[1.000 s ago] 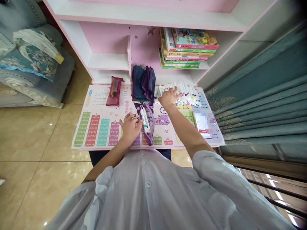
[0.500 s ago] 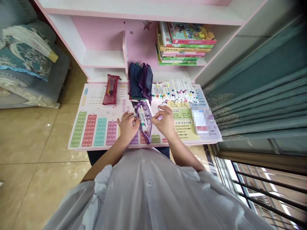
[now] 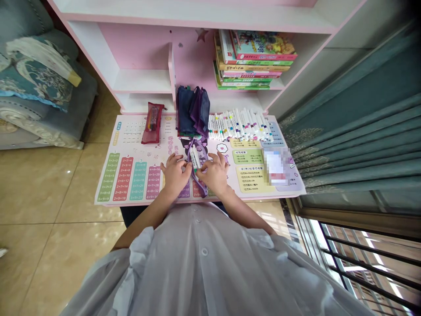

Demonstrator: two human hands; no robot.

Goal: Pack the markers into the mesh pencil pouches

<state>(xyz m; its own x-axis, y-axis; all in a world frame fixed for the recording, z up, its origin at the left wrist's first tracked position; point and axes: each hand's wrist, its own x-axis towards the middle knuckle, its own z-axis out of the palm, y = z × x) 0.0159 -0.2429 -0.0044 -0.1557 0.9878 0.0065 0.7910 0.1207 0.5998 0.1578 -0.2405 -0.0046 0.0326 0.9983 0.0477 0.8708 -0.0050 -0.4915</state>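
Observation:
A purple mesh pencil case (image 3: 197,151) lies open on the desk mat (image 3: 134,171), with white markers inside it. My left hand (image 3: 175,172) pinches the case's left edge. My right hand (image 3: 215,171) rests on the case's right side, fingers curled over a marker at its opening. A long row of white markers with coloured caps (image 3: 240,125) lies at the back of the mat, beyond my right hand.
A red pencil case (image 3: 152,123) lies at the back left of the mat. Dark blue and purple pouches (image 3: 192,109) stand against the pink shelf unit. A stack of books (image 3: 253,59) fills the shelf. A teal curtain (image 3: 355,145) hangs to the right.
My right hand left the marker row at the back, came toward me and now sits on the purple case. My left hand has stayed on the case's edge.

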